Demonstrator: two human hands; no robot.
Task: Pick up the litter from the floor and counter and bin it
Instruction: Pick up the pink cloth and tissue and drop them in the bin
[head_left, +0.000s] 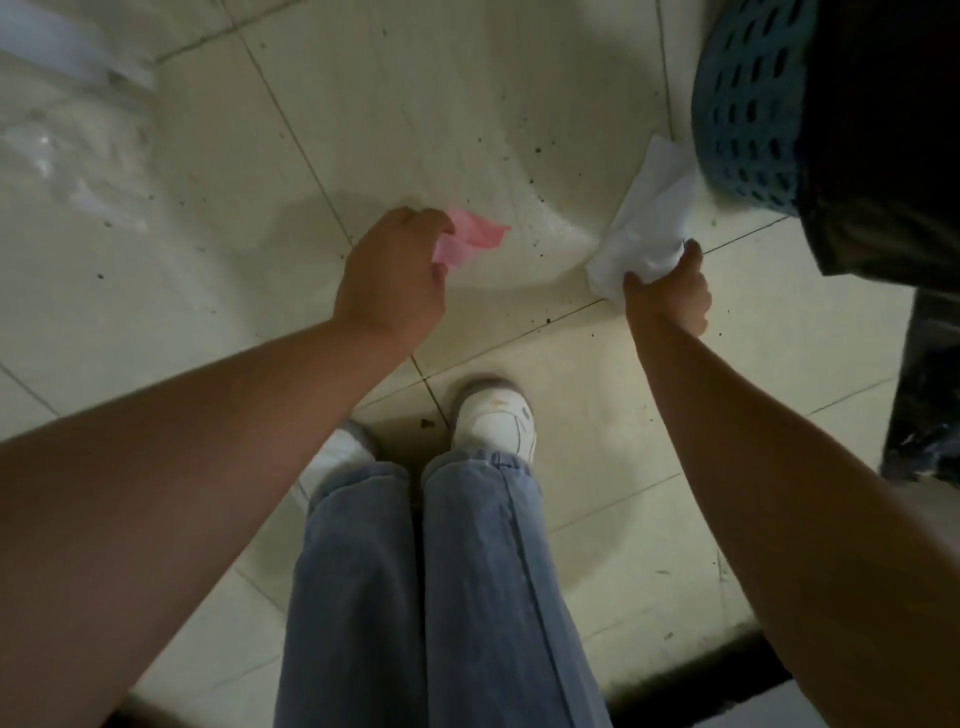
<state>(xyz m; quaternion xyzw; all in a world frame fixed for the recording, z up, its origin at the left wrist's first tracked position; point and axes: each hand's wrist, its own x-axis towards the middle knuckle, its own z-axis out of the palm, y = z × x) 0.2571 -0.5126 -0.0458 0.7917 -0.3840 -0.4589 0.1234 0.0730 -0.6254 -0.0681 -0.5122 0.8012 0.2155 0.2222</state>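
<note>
A basket (748, 104) stands on the floor (415, 104) ahead right, beyond the shoes (496, 421).

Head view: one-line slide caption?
Left hand pinches pink paper scrap, right hand grips white tissue wad beside blue perforated bin.

Glossy floor tiles (467, 104); seemingly perforated plastic basket (748, 104).

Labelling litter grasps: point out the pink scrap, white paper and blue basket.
pink scrap (475, 236): head view, on its crumpled middle.
white paper (644, 234): head view, on its creased centre.
blue basket (748, 109): head view, on its perforated wall.
</note>
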